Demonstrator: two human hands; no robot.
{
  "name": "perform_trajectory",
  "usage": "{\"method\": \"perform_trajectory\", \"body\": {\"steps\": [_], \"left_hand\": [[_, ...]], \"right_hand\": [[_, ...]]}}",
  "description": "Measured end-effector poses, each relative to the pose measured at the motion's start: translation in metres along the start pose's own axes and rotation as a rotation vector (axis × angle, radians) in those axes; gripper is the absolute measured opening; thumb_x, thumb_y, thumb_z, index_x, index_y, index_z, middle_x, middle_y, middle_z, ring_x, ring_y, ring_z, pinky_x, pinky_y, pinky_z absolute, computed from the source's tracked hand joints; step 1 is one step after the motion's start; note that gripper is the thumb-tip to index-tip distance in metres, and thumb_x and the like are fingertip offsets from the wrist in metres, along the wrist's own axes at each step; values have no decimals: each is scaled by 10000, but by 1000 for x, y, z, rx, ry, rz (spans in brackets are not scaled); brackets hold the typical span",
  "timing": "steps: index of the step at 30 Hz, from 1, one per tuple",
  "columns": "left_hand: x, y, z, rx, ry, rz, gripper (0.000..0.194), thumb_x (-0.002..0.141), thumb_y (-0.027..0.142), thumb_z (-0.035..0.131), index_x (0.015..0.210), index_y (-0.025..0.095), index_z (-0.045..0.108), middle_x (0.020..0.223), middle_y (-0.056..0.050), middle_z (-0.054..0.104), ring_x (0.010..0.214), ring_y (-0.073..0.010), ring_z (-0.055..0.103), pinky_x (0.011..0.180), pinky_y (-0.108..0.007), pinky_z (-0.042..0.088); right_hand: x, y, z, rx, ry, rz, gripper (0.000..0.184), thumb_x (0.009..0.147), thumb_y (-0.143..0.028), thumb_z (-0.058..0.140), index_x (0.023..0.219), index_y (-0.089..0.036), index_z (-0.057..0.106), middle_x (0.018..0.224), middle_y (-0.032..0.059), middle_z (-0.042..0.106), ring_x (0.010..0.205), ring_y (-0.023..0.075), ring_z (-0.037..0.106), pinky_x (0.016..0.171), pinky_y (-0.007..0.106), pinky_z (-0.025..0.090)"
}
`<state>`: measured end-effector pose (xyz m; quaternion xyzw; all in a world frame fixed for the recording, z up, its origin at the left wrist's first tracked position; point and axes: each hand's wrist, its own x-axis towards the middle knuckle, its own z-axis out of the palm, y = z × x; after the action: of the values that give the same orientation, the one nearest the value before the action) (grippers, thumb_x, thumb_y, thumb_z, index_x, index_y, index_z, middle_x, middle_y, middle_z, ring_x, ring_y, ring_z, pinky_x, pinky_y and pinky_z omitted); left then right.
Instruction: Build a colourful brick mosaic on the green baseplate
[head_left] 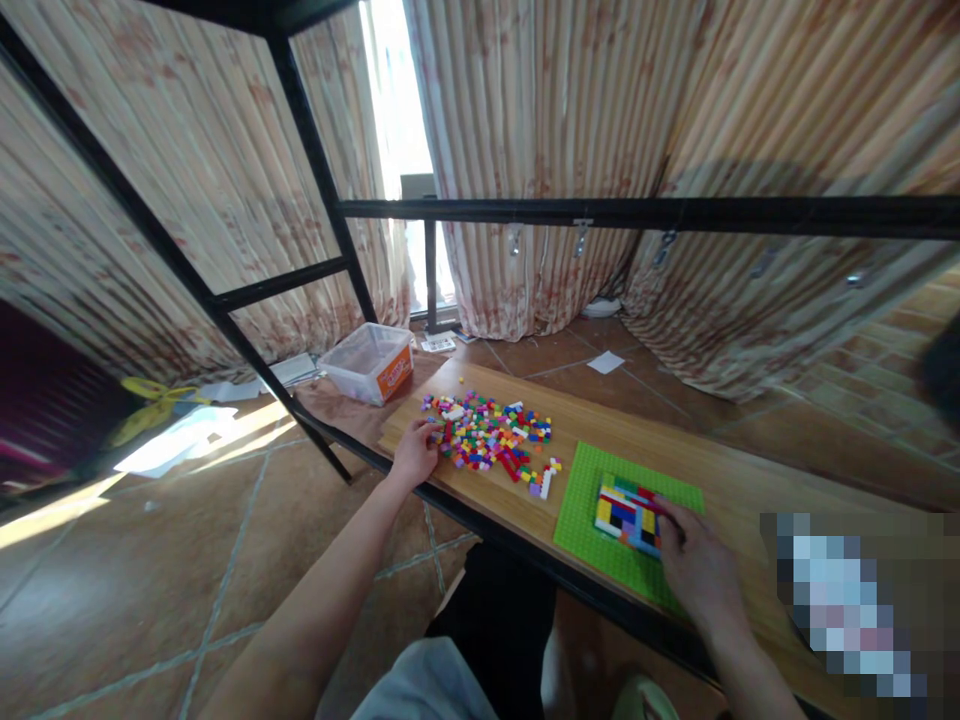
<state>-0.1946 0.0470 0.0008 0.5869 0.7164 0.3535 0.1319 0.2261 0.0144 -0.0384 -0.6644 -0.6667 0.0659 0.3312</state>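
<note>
Loose toy building bricks (480, 430) in many colours lie heaped on the wooden tabletop. At the near left edge of this heap rests my left hand (418, 453), its fingers slightly bent and apart, fingertips touching the outer bricks. A bright green baseplate (577, 510) lies further right. On it stands a low, multicoloured brick build (626, 515) with a roughly rectangular outline. My right hand (701, 565) reaches over the plate's right side, with thumb and fingers closed on a dark red brick (657, 507) at the build's right edge. Its fingers partly hide that edge.
A clear plastic box (367, 362) with an orange label sits beyond the table's left end. A black metal frame (637, 212) crosses above the far side, and a black rail borders the table's near edge. Papers (606, 361) lie on the tiled floor. A blurred patch covers the lower right.
</note>
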Motion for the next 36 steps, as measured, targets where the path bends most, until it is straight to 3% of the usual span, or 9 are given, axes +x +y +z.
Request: {"method": "perform_trajectory", "body": {"steps": [6,12,20,23,26,28,33,36], "left_hand": [[2,0,-1,-17,-34,79,329,722,34,522,946,178,716,1077,-76,622,980,-206,599,951,-355,473],[-3,8,0,-236,29,-84,104,769,206,619,828,181,701,805,-43,654,784,-203,615,829,-350,487],[-6,37,14,-511,39,-258,186,851,315,527,874,154,618,739,-39,666,649,-152,634,620,-269,503],[-19,62,20,-713,-71,-325,179,877,307,517,867,148,599,771,-61,688,651,-135,650,606,-251,515],[-40,89,28,-1148,-247,-546,78,846,221,595,828,145,589,801,-67,699,659,-103,646,605,-205,508],[-56,106,35,-1270,-339,-642,61,840,195,614,820,139,597,784,-56,691,618,-82,624,565,-178,486],[-94,143,60,-1357,-569,-673,158,789,248,701,840,133,606,715,-18,644,557,-65,576,525,-169,445],[-110,162,74,-1345,-644,-620,234,758,313,735,826,142,590,674,10,611,528,-52,541,513,-161,406]], "right_hand": [[-1,-2,-1,8,-4,-7,414,878,-373,350,1091,-193,657,1058,125,668,930,266,625,822,435,506],[0,-3,-1,13,6,-16,407,873,-358,357,1084,-185,658,1048,130,667,920,264,621,839,441,499],[1,-4,0,47,7,10,414,868,-377,371,1085,-187,668,1060,125,665,938,262,620,844,443,504],[1,-8,-2,61,50,-1,411,868,-385,389,1070,-169,674,1075,141,655,959,269,613,863,457,497],[2,-21,-9,101,122,3,398,880,-410,419,1010,-150,690,1097,162,647,1017,280,594,906,470,476],[1,-34,-15,198,123,-11,362,889,-414,450,995,-170,695,1093,140,660,1002,252,603,914,440,476],[-9,-68,-23,604,-60,38,329,831,-468,589,1022,-224,700,1001,79,700,867,203,636,801,376,519],[-14,-78,-21,792,-184,85,391,776,-461,664,1092,-234,685,983,65,711,859,196,647,788,365,528]]}}
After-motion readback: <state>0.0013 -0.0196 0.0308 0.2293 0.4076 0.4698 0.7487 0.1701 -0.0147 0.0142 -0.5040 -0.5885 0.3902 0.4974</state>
